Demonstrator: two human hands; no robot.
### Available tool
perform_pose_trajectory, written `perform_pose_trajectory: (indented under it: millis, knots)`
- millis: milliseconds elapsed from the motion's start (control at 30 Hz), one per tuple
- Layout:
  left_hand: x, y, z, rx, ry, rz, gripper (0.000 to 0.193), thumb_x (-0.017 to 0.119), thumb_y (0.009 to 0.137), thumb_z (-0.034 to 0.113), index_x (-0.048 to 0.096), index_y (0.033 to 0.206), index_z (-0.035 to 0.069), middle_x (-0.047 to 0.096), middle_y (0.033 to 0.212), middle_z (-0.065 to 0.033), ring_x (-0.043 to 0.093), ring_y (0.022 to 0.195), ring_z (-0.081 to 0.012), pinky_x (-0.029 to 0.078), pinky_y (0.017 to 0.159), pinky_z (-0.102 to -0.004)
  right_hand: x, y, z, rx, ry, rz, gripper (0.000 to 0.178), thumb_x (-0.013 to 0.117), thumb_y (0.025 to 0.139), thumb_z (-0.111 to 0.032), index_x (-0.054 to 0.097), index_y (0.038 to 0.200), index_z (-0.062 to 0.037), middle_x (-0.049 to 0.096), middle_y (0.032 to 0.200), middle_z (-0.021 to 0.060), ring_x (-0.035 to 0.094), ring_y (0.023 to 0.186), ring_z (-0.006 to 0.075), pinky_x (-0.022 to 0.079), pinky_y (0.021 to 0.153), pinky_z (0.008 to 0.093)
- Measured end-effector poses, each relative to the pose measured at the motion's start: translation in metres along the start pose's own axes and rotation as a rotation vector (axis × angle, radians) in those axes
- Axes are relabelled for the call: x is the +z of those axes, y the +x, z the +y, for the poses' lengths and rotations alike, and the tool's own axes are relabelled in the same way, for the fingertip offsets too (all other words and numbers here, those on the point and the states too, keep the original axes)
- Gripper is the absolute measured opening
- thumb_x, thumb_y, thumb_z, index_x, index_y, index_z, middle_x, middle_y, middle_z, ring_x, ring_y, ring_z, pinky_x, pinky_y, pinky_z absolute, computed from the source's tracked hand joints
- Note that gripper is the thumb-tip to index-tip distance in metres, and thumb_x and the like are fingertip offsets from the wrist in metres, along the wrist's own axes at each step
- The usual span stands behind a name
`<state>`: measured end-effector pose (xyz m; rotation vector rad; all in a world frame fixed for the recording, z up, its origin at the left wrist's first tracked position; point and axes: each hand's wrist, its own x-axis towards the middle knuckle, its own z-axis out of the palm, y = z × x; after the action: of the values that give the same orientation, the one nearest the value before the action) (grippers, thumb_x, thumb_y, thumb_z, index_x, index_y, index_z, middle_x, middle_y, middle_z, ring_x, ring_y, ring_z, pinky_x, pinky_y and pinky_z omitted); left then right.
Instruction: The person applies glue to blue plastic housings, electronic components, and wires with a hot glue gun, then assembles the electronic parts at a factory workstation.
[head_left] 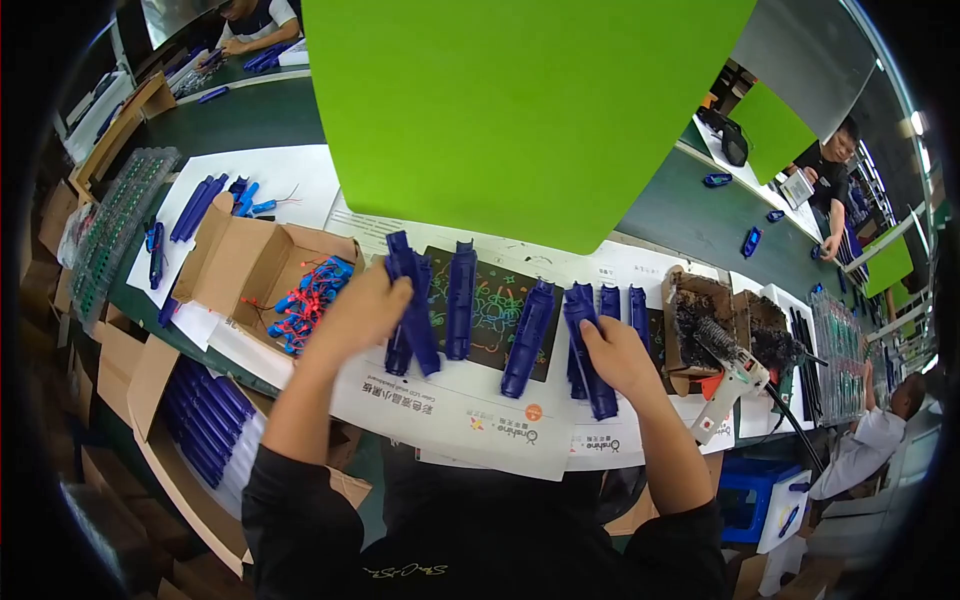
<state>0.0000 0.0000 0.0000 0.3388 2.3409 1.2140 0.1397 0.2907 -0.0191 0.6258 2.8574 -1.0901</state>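
My left hand (368, 306) is closed on a long dark-blue plastic shell (417, 315), which overlaps another shell lying beneath it. My right hand (618, 352) grips a second blue plastic shell (597, 378) by its side, tilted over others of the same kind. Between the hands two more shells lie apart, an upright-lying one (461, 300) and a slanted one (529, 338). They rest on a dark printed sheet with coloured line drawings (484, 352). Just left of my left hand, an open cardboard box (215, 265) holds blue cylindrical cells with red wires (312, 298).
A tall green panel (520, 110) stands behind the work area. At right are a glue gun (733, 390) and grimy cardboard trays (695, 352). A carton of blue shells (205, 420) sits lower left; clear trays of circuit boards (118, 225) lie far left. Other people work farther off.
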Motion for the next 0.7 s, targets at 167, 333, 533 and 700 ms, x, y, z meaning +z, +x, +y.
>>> perform_pose_trajectory:
  millis: [167,333,533,700]
  knots:
    - [-0.021,0.012,0.019,-0.018,-0.230,-0.039,0.027,0.044,0.086,0.025,0.054,0.089,0.000,0.055,0.063,-0.0058,0.053,0.049,-0.0163,0.047,0.048,-0.0307,0.012,0.017,-0.039,0.092,-0.320,0.026,0.041,0.043,0.087,-0.030,0.064,0.075,0.0037,0.062,0.079,0.0256,0.061,0.078,0.0411,0.049,0.074,0.0456]
    - [0.038,-0.001,0.017,-0.049,-0.734,-0.292,0.034,0.037,0.093,0.031,0.051,0.100,0.001,0.061,0.070,-0.0118,0.059,0.056,-0.0206,0.050,0.053,-0.0298,0.014,0.018,-0.037,0.059,-0.555,0.062,0.041,0.044,0.088,-0.032,0.067,0.075,0.0002,0.064,0.075,0.0217,0.063,0.072,0.0375,0.052,0.067,0.0424]
    - [0.094,-0.013,0.045,-0.069,-0.904,-0.491,0.060,0.018,0.091,0.053,0.051,0.100,0.004,0.056,0.062,-0.0104,0.055,0.053,-0.0198,0.047,0.052,-0.0318,-0.024,-0.020,-0.024,-0.145,-0.338,0.254,0.037,0.050,0.087,-0.034,0.062,0.067,-0.0048,0.059,0.063,0.0182,0.059,0.061,0.0368,0.046,0.053,0.0423]
    - [0.114,-0.029,0.059,-0.080,-1.092,-0.586,0.054,0.020,0.093,0.048,0.049,0.101,0.005,0.057,0.069,-0.0136,0.058,0.064,-0.0257,0.049,0.058,-0.0380,-0.090,-0.138,0.034,0.226,0.008,0.619,0.029,0.060,0.085,-0.019,0.058,0.067,0.0036,0.048,0.048,0.0087,0.039,0.046,0.0079,0.032,0.042,0.0305]
